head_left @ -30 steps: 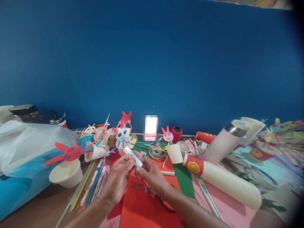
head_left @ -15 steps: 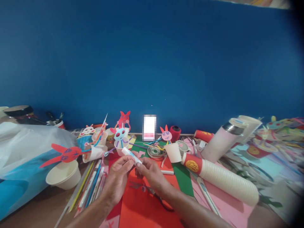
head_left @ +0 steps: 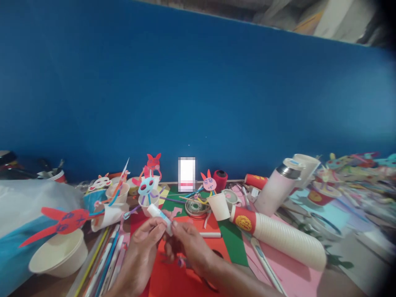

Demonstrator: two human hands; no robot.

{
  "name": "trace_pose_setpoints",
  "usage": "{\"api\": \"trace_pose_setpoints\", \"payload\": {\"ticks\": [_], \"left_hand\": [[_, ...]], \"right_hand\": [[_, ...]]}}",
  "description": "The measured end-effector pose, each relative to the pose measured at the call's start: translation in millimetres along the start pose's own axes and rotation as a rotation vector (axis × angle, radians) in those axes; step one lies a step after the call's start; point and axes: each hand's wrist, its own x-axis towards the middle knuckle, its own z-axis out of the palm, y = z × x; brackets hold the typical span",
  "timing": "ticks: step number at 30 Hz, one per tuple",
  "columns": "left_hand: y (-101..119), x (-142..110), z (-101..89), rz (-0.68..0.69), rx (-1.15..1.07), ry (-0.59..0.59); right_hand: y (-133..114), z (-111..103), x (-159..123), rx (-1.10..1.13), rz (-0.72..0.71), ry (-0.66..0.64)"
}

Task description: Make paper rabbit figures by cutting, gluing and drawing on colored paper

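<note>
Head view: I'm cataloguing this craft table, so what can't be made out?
All in the head view:
Print on the white tube: too small and blurred.
Scissors: partly hidden by the right hand.
Bright rectangle, centre: pixelated.
Plastic bag: cut off by left edge.
Paper figures, far right: blurred.

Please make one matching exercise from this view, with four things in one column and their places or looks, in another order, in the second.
1. White tube
2. Stack of paper cups
3. Thermos bottle
4. Red long-eared paper face

A. Pale body with a silver collar
B. Just above the round white bowl in the view, far on the left side
C. Between the fingers of the left hand and the right hand
D. Lying on its side over pink paper

Right pairs: 1-C, 2-D, 3-A, 4-B
</note>
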Motion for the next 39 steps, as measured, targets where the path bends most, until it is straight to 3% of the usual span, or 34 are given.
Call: {"api": "trace_pose_setpoints", "payload": {"ticks": [4, 10, 14, 17, 24, 30, 35, 39], "left_hand": [[-1, 1, -0.9, -0.011, 0.007, 0.036], [-2, 4, -2.4, 0.010, 0.032, 0.141], [-4, 3, -0.7, -0.016, 0.030, 0.046], [-7, 3, -1.2, -0.002, 0.034, 0.041], [-7, 4, -3.5, 0.042, 0.086, 0.078], [-4, 8, -7.5, -0.026, 0.249, 0.186], [-6, 18, -15.9, -0.124, 0.194, 0.265], [-6, 21, -17.9, -0.149, 0.143, 0.302]], "right_hand": [[4, 0, 2, 0.056, 0.046, -0.005], [2, 4, 0, 0.049, -0.120, 0.167], [3, 2, 1, 0.065, 0.025, 0.134], [2, 1, 1, 0.076, 0.080, 0.152], [0, 1, 1, 0.022, -0.115, 0.179], [-11, -16, 9, 0.040, -0.247, 0.362], [-27, -39, 15, 0.225, -0.380, 0.509], [-37, -42, 12, 0.189, -0.367, 0.440]]}}
